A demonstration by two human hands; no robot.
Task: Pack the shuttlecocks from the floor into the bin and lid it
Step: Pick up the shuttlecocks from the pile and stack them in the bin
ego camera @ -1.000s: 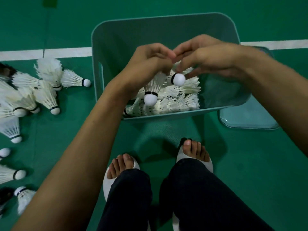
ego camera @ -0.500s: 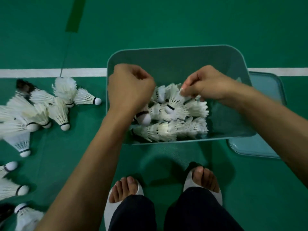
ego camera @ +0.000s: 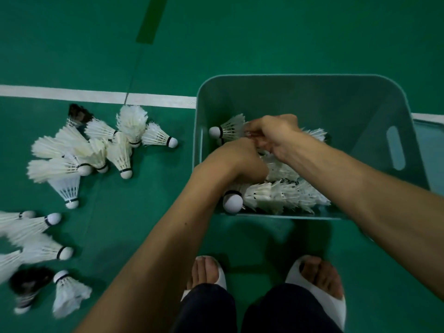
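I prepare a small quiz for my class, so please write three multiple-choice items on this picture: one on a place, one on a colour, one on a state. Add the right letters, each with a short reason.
1. Where do the loose shuttlecocks lie?
A) on the floor, left of the bin
B) on the lid
C) behind the bin

2. What colour is the line on the floor?
A) yellow
B) white
C) red

3. In what state is the bin?
A) lidded
B) open, with both hands inside
C) tipped on its side

1 A: they are scattered on the green floor at the bin's left.
2 B: the stripe is plainly white.
3 B: the left hand and the right hand reach among the shuttlecocks in it, and the lid lies beside it.
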